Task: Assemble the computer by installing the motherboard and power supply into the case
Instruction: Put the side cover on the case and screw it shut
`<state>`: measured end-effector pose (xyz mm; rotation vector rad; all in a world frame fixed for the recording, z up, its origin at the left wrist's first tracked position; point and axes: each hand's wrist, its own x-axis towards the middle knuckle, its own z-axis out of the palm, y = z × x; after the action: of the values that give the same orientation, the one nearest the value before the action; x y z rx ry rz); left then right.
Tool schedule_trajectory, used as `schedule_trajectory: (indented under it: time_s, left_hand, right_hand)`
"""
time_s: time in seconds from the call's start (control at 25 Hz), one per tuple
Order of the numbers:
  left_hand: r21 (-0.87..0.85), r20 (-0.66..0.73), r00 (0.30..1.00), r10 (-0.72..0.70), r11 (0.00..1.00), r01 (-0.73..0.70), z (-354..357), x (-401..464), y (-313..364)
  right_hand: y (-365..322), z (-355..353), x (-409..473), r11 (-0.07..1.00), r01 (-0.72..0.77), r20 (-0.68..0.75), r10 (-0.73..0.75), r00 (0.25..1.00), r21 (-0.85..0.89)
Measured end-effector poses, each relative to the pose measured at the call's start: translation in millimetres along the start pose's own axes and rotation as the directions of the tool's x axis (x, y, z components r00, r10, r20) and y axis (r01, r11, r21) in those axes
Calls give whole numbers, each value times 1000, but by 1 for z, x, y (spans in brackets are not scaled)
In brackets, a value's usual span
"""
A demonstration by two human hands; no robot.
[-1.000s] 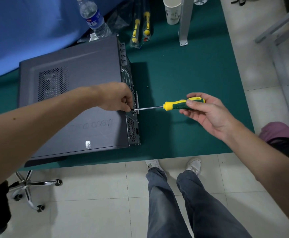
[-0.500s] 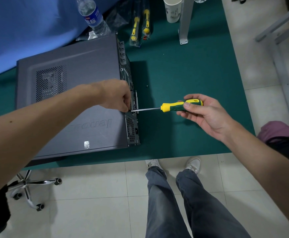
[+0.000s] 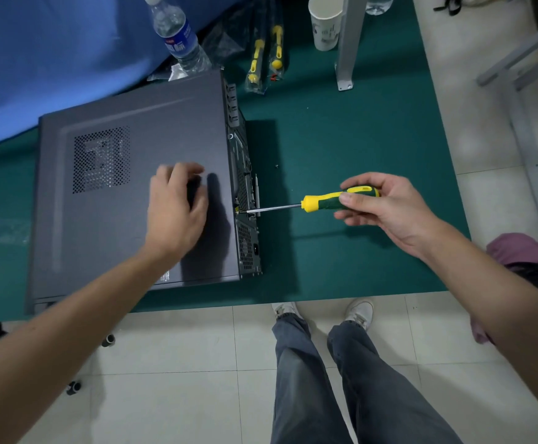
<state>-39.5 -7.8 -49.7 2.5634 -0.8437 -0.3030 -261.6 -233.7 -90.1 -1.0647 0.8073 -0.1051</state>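
Dark grey steel computer case [image 3: 139,187] lies flat on green worktop [image 3: 357,139]: heavy, rigid, slick panel. Left hand [image 3: 175,209] open over it; right hand [image 3: 386,206] grips yellow-green screwdriver [image 3: 331,201] at case's rear edge. Hold edges.

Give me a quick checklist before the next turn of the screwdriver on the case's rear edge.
1. Screwdriver held by right hand: ok.
2. Tip at the rear edge of the case: ok.
3. Tip seated in a screw head: cannot tell, too small.
4. Left hand bracing the case: cannot tell; it is blurred above the side panel, fingers spread.
5. Case lying flat on the green mat: ok.
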Motion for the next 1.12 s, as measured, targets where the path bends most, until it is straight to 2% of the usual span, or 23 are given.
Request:
schedule_trajectory:
  time_s: [0.16,0.28,0.4,0.52,0.64,0.76,0.8,0.92,1.0,1.12]
  left_hand:
    - [212,-60,998,-33,976,45,31,-17,-8]
    - [267,-72,997,-21,963,39,39,-17,-10]
    - [295,-88,996,-9,955,35,41,-20,-12]
    - [313,-98,995,-4,949,34,42,-20,-11]
    - [326,-102,995,-6,944,39,41,-18,-12]
    - [329,-113,994,-10,943,47,40,-18,-12]
    - [329,-117,993,-12,943,50,40,-19,-12]
    - [317,-120,993,-19,947,56,40,-17,-11]
    - [310,-122,992,-22,949,59,40,-17,-10]
    - [307,-123,992,-26,950,63,39,-17,-9]
  right_hand:
    - [-3,-1,8,948,2,-68,-25,997,-317]
    - [-3,-4,7,947,33,-6,-37,999,-320]
    - [-1,-4,3,903,59,13,-59,998,-426]
    - [-8,2,7,964,-17,-1,17,1000,-264]
    - [-16,2,15,922,-71,29,88,996,-380]
    - [-17,-5,16,966,-110,119,141,983,-235]
    - [-16,-5,14,973,-109,109,134,985,-205]
    - [-14,0,10,923,-131,-5,138,990,-361]
    - [-13,2,9,885,-161,-5,176,984,-438]
    - [-16,-2,8,972,-126,64,141,988,-199]
